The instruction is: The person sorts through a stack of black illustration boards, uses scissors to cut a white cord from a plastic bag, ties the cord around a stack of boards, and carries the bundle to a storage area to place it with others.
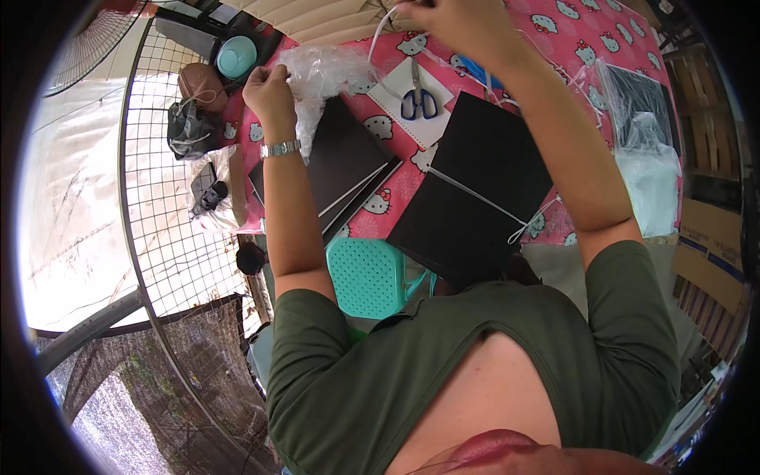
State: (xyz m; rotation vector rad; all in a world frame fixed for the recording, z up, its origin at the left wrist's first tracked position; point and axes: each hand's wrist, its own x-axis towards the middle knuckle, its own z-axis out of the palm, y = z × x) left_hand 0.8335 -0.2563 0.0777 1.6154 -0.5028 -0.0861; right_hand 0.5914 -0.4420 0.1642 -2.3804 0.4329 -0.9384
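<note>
My left hand [269, 96] is raised at the table's far left, fingers pinched at the edge of a crumpled clear plastic bag [328, 70]. Beyond the table's middle, my right hand [459, 28] is closed on a thin white string [380, 33], which trails down toward the plastic. Under the bag lie black folders [340, 150], fanned out. Nearer me, a black stack [475, 182] is bound by a pale string tied in a loose bow at its right edge. Scissors with dark blue handles [419, 99] rest on a white notepad [408, 123] between the two piles.
A pink patterned cloth [380, 202] covers the table. Plastic-wrapped black items [637, 103] lie at its right end. At left are a teal bowl [236, 57], a dark bag [192, 131] and a wire grid [154, 198]. A teal perforated stool seat [366, 277] stands near me.
</note>
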